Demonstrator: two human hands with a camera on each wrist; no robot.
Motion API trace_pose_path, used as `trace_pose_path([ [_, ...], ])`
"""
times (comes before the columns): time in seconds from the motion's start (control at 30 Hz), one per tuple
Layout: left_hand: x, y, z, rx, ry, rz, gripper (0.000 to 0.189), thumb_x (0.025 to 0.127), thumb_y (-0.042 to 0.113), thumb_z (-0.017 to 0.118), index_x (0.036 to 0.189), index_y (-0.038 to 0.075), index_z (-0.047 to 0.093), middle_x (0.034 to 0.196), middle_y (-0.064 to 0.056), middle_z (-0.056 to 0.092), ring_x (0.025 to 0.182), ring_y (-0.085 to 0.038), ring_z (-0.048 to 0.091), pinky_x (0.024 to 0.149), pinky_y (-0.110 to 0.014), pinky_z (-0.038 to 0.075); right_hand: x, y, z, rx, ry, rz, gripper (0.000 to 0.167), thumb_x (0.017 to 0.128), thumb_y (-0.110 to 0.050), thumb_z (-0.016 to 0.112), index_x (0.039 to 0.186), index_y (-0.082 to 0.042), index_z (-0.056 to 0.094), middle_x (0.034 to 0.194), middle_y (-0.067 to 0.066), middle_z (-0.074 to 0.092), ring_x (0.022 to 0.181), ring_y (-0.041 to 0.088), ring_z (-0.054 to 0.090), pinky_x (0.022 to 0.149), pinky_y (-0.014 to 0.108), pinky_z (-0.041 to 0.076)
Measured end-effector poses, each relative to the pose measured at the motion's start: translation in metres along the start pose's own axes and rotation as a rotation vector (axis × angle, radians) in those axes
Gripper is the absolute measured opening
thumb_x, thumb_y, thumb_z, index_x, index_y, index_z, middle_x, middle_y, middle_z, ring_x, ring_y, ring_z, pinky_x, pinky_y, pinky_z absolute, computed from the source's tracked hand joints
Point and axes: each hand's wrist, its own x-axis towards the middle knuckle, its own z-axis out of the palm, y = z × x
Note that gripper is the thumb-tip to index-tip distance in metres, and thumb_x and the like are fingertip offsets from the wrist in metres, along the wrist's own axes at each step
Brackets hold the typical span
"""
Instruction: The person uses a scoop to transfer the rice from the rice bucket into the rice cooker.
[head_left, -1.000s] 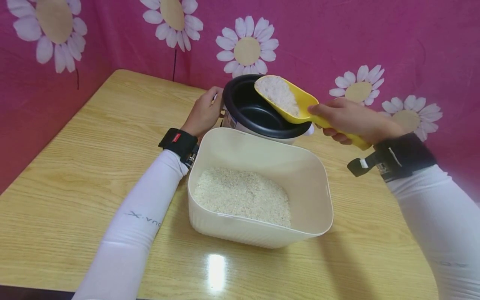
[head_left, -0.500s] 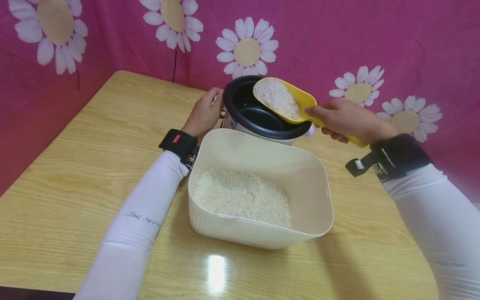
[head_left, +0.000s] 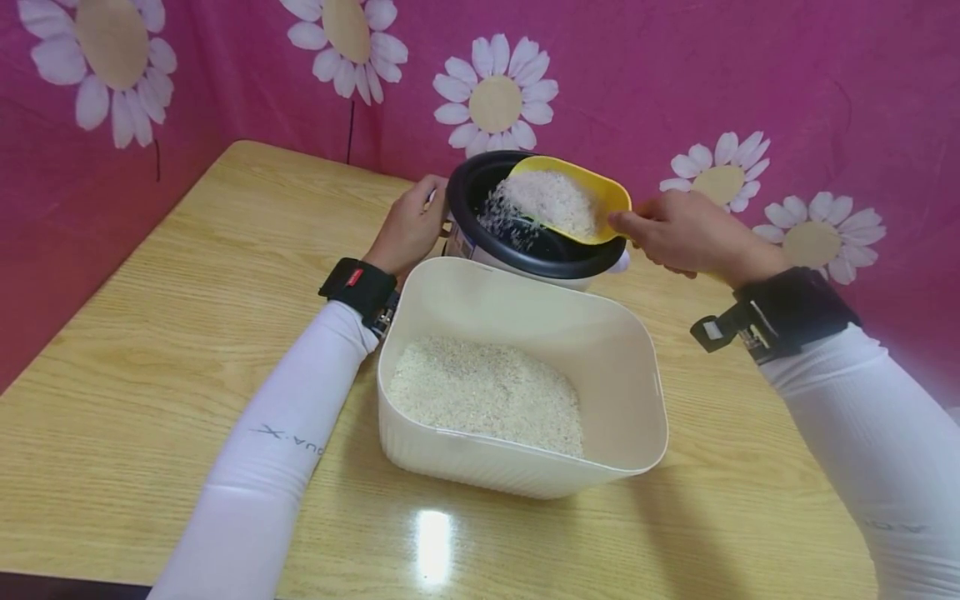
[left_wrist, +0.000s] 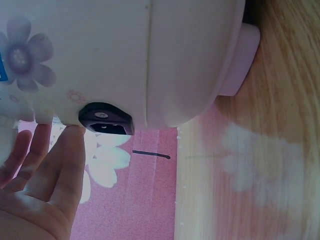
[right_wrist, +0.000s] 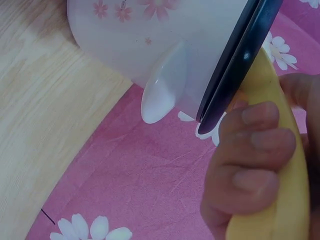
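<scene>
My right hand (head_left: 693,237) grips the yellow scoop (right_wrist: 292,190) by its handle, fingers curled round it. The scoop's bowl is tilted over the black inner pot of a white rice cooker (head_left: 510,229), and rice (head_left: 555,200) spills from its left edge into the pot. At the cooker's left side, my left hand (head_left: 408,221) holds its side handle; in the left wrist view the fingertips (left_wrist: 75,132) touch the cooker's wall beside a dark power socket (left_wrist: 106,120). In front stands a cream bin (head_left: 525,479) with rice (head_left: 487,396) in its bottom.
The cooker and bin stand close together on a wooden table (head_left: 187,333). Behind is a pink cloth with daisies (head_left: 615,75). The cooker's right side handle (right_wrist: 165,85) juts out below its black rim.
The right hand has turned the scoop so that its bowl tips toward the pot. Rice that lay in the bowl now falls over its edge. The left hand and bin have stayed put.
</scene>
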Motion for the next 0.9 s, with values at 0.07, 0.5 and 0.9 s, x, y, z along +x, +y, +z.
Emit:
trace_pose_path([
  [0.07, 0.0001, 0.0001, 0.0003, 0.0, 0.001, 0.004, 0.041, 0.112, 0.037, 0.04, 0.132, 0.005, 0.055, 0.13, -0.018, 0.062, 0.117, -0.03, 0.065, 0.099, -0.046, 0.061, -0.0001, 0.0, -0.0001, -0.024, 0.03, -0.008, 0.058, 0.104, -0.06, 0.046, 0.11, -0.008, 0.069, 0.062, 0.005, 0.051, 0.056, 0.026, 0.052, 0.048, 0.035, 0.04],
  [0.5, 0.0001, -0.0018, 0.0008, -0.002, -0.003, 0.003, 0.042, 0.112, 0.039, 0.04, 0.133, 0.006, 0.055, 0.129, -0.016, 0.062, 0.118, -0.028, 0.065, 0.099, -0.045, 0.061, 0.0005, -0.0009, 0.0057, -0.095, 0.231, -0.075, 0.052, 0.104, -0.052, 0.048, 0.093, -0.006, 0.071, 0.059, 0.004, 0.045, 0.054, 0.025, 0.043, 0.046, 0.033, 0.033],
  [0.9, 0.0002, -0.0021, 0.0005, 0.0, -0.003, 0.004, 0.041, 0.112, 0.037, 0.041, 0.135, 0.007, 0.055, 0.131, -0.016, 0.063, 0.119, -0.028, 0.065, 0.099, -0.045, 0.061, 0.0017, -0.0052, 0.0067, -0.245, 0.357, -0.05, 0.052, 0.105, -0.049, 0.044, 0.077, -0.006, 0.053, 0.061, 0.007, 0.043, 0.049, 0.025, 0.041, 0.042, 0.032, 0.034],
])
